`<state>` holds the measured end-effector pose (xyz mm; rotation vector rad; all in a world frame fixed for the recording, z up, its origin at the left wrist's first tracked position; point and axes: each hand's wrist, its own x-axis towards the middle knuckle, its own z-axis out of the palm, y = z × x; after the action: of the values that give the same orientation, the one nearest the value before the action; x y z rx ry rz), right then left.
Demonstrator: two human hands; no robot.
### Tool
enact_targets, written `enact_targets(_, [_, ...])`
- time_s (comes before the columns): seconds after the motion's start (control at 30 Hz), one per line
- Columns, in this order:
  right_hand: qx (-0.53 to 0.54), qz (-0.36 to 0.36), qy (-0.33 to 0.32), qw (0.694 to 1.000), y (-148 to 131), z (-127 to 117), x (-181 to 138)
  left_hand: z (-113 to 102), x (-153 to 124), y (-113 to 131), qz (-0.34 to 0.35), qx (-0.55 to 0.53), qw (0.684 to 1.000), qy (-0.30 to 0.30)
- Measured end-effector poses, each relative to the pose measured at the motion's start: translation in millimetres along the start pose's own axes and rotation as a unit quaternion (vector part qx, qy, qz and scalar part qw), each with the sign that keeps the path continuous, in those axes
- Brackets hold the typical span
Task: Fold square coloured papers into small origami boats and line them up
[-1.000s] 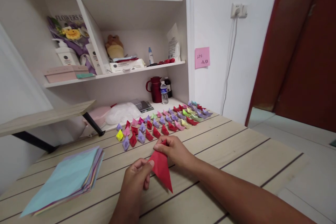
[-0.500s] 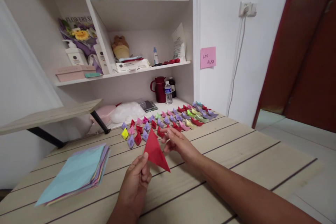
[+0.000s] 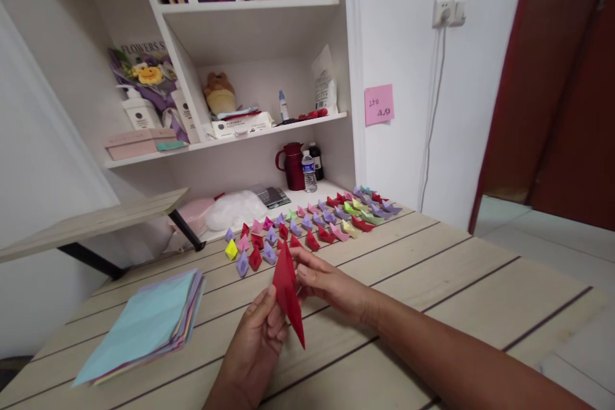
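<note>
A red folded paper (image 3: 287, 291), creased to a point at top and bottom, is held above the slatted table. My left hand (image 3: 257, 339) pinches its left edge between thumb and fingers. On the other side, my right hand (image 3: 336, 285) has its thumb and bent fingers against the paper's right edge, some fingertips hidden behind it. Just beyond stand several rows of small folded paper boats (image 3: 312, 241) in red, purple, pink, yellow and green. To the left lies a stack of coloured paper sheets (image 3: 144, 320), light blue on top.
A raised wooden shelf (image 3: 96, 218) on black legs stands at the table's left. Behind the boats are a clear plastic bag (image 3: 235, 209), a red jug (image 3: 292, 166) and a water bottle (image 3: 309, 173). White shelving (image 3: 250, 6) rises at the back.
The red paper has turned so that it shows narrower and more edge-on. My right hand has come in from slightly apart to meet its right edge. The view has shifted slightly.
</note>
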<state>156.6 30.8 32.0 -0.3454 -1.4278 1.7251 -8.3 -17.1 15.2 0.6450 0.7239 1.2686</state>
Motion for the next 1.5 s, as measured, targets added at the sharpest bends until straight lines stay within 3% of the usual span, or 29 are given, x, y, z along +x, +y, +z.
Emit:
enact_targets(0.63, [-0.006, 0.008, 0.006, 1.000, -2.1, 1.1, 3.0, -0.2, -0.8, 0.6, -0.023, 0.053, 0.998, -0.027])
enact_targets(0.93, [-0.029, 0.009, 0.015, 0.999, -2.8, 0.8, 2.3, -3.8, -1.1, 5.5, 0.005, 0.149, 0.989, 0.002])
enact_targets(1.17, [-0.058, 0.019, 0.037, 0.997, -5.2, -1.6, 0.2, -10.4, -0.1, 9.7, 0.079, 0.284, 0.954, 0.056])
enact_targets(1.5, [-0.073, 0.044, 0.026, 0.996, 8.0, -1.9, 1.6, -5.1, -4.5, 7.6, 0.040, 0.279, 0.958, 0.041])
